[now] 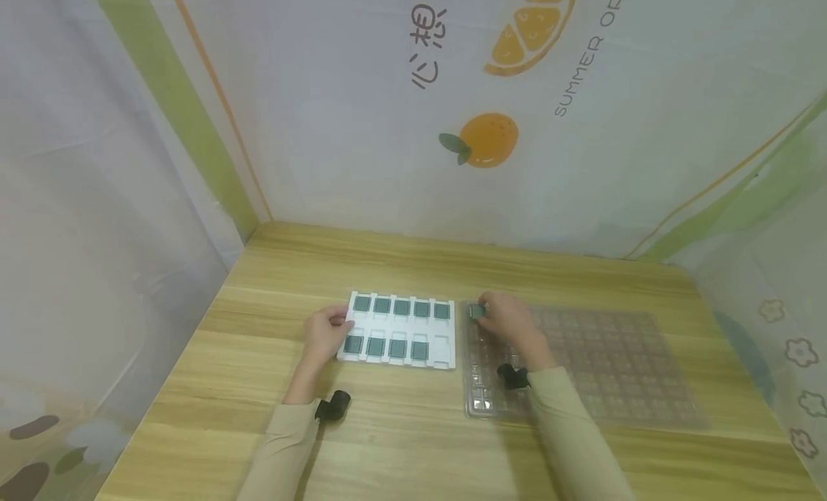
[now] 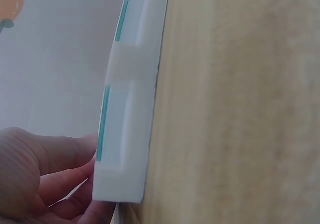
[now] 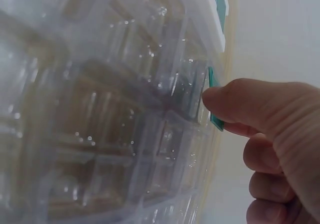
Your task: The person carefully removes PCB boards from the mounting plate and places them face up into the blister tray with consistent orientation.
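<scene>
A white foam tray (image 1: 395,327) holds two rows of thin green square chips (image 1: 402,308); its front right slot has no chip in it. My left hand (image 1: 326,336) grips the tray's left edge between thumb and fingers, and the left wrist view shows the fingers (image 2: 65,151) at the tray's end wall (image 2: 122,184). With thumb and finger, my right hand (image 1: 512,320) pinches a single green chip (image 3: 215,101) by its edge. That chip is above the back left corner of a clear plastic tray (image 3: 95,134) with many square pockets.
The clear tray (image 1: 620,364) spreads across the right part of the wooden table (image 1: 388,443), close beside the white tray. A printed curtain (image 1: 362,149) hangs behind the table and along both sides. Each wrist carries a small black camera (image 1: 334,405).
</scene>
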The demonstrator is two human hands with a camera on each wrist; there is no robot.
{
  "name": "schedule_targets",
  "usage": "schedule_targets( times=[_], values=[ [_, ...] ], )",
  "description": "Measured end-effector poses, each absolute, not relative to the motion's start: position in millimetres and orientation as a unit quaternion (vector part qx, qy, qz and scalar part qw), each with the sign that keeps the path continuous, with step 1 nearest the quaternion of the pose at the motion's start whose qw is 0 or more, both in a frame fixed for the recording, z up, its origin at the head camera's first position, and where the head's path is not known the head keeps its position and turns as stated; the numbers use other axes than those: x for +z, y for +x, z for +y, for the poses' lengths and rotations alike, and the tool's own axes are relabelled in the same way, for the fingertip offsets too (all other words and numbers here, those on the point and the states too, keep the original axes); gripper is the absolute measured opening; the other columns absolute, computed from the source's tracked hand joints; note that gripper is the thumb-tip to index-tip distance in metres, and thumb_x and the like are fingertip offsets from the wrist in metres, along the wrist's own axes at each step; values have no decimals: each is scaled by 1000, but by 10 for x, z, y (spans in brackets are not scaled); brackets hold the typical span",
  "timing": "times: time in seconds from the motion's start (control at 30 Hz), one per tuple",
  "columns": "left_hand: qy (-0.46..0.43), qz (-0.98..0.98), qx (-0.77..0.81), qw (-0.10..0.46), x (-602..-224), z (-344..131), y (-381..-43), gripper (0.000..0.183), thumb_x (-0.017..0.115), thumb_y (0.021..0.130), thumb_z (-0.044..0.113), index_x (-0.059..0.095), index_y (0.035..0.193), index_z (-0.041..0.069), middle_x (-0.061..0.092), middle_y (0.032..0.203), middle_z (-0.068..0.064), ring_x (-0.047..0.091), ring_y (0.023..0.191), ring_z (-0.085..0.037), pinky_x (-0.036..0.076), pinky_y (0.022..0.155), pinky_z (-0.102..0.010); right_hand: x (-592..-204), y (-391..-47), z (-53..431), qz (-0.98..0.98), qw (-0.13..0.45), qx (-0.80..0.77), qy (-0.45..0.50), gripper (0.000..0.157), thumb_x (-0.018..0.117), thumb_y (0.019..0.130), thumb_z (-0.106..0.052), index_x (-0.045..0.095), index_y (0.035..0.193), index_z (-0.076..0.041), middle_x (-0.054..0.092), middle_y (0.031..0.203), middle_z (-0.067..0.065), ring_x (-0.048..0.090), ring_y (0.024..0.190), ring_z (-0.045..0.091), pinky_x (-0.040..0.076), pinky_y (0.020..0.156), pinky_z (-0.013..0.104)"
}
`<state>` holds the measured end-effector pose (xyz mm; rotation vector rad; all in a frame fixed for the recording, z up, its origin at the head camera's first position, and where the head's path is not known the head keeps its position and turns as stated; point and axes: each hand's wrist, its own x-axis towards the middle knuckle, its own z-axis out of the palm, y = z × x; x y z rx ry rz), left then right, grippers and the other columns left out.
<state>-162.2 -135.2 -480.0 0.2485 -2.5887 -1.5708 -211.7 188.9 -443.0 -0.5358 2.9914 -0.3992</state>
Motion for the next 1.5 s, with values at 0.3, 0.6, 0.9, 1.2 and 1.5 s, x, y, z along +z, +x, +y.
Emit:
schedule_targets(
  times=[0.3, 0.6, 0.9, 1.2, 1.5],
  values=[
    [79, -851, -517, 57, -4798, -1351, -1622, 30, 65, 79, -7, 61, 108, -14, 63, 97, -30, 62, 88, -38, 56, 78, -41, -4437, -2121, 1890, 975, 21, -117, -189, 30, 73, 77, -16, 65, 101, 0, 69, 90, 13, 64, 79, 29, 55, 69, 41],
    [78, -851, -516, 61, -4796, -1352, -1622, 30, 65, 79, -7, 62, 108, -14, 64, 97, -29, 63, 88, -37, 56, 77, -41, -4449, -2129, 1881, 976, 20, -119, -184, 29, 72, 78, -16, 65, 101, 0, 69, 91, 13, 64, 80, 29, 54, 70, 42],
    [75, -850, -517, 63, -4812, -1361, -1625, 30, 66, 79, -7, 61, 108, -14, 64, 96, -29, 63, 87, -37, 56, 77, -40, -4456, -2126, 1889, 976, 23, -114, -183, 32, 73, 79, -17, 64, 104, 0, 69, 95, 15, 64, 82, 30, 54, 72, 42],
    [79, -851, -515, 59, -4808, -1357, -1621, 30, 65, 80, -6, 62, 109, -13, 64, 98, -28, 63, 88, -35, 56, 77, -39, -4502, -2119, 1913, 976, 12, -110, -186, 30, 72, 80, -19, 65, 103, -1, 69, 92, 14, 64, 81, 29, 55, 70, 41],
    [67, -857, -507, 66, -4799, -1347, -1615, 30, 65, 79, -7, 61, 108, -15, 64, 95, -29, 63, 87, -37, 56, 76, -41, -4495, -2072, 1918, 975, 13, -135, -176, 30, 70, 81, -20, 65, 104, -1, 69, 89, 14, 62, 68, 22, 53, 60, 35]
  ],
)
